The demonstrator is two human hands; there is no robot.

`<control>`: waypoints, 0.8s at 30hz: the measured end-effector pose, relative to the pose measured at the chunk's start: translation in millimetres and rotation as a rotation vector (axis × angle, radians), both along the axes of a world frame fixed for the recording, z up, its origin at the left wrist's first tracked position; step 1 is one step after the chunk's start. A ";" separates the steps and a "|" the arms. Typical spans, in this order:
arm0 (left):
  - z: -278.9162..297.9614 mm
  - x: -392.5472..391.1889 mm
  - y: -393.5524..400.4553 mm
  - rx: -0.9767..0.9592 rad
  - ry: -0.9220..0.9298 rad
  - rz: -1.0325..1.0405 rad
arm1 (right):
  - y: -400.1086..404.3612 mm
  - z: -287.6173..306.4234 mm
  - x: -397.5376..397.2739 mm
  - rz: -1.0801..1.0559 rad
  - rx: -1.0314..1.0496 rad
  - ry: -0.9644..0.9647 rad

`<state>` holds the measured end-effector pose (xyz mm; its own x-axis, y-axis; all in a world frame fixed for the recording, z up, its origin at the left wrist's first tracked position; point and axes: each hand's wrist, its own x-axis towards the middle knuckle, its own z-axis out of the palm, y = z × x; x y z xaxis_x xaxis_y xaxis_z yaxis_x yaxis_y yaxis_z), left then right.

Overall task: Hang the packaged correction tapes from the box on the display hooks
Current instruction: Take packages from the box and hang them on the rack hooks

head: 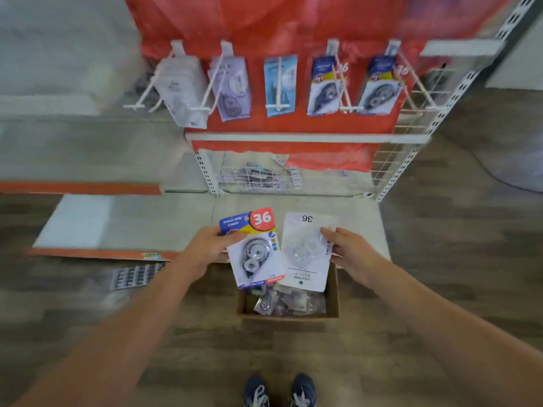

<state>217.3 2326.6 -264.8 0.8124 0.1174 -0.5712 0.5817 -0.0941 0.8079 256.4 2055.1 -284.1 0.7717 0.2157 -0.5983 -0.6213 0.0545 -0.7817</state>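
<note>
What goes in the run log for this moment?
left hand: holds blue pack | right hand: holds white pack | both above box | unhung

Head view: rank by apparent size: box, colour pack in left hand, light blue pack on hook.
1. box, partly hidden by the packs
2. colour pack, nearer the camera
3. light blue pack, farthest away, so true size is unsure

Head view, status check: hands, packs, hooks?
Left hand grips a colourful pack, face up. Right hand grips a white pack, back side up. Both above the open box; more inside. Display hooks unobstructed.
</note>
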 end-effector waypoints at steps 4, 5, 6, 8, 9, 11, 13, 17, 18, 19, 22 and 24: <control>62.6 -5.1 -1.3 -0.006 -0.117 0.066 | 7.0 68.1 3.1 0.004 0.057 -0.124; 76.6 -5.6 -1.5 -0.002 -0.144 0.070 | 9.4 83.9 4.6 0.003 0.077 -0.160; 90.1 -6.0 -1.3 0.006 -0.171 0.064 | 12.0 99.9 5.6 -0.003 0.099 -0.196; 116.0 -6.6 -1.8 0.011 -0.237 0.057 | 15.3 126.6 8.4 -0.026 0.140 -0.261; 127.6 -6.1 -2.2 0.001 -0.276 0.058 | 16.2 138.9 9.0 -0.035 0.151 -0.295; 148.6 -5.4 -3.7 -0.016 -0.359 0.048 | 18.0 160.4 9.1 -0.034 0.152 -0.348; 166.0 -2.8 -5.2 -0.003 -0.418 0.061 | 18.9 176.2 9.0 -0.032 0.162 -0.382; 184.6 5.8 -3.6 0.021 -0.461 0.114 | 22.2 194.3 6.1 -0.049 0.154 -0.415; 185.8 7.9 -2.5 0.030 -0.457 0.110 | 23.2 196.0 4.7 -0.045 0.137 -0.417; 187.0 9.6 -1.8 0.033 -0.455 0.096 | 23.5 196.7 3.6 -0.042 0.118 -0.420; 189.4 17.4 -1.8 0.042 -0.457 0.081 | 21.3 197.7 2.6 -0.040 0.049 -0.428; 191.8 23.7 -6.0 0.068 -0.467 0.071 | 16.2 199.4 2.9 -0.061 0.040 -0.435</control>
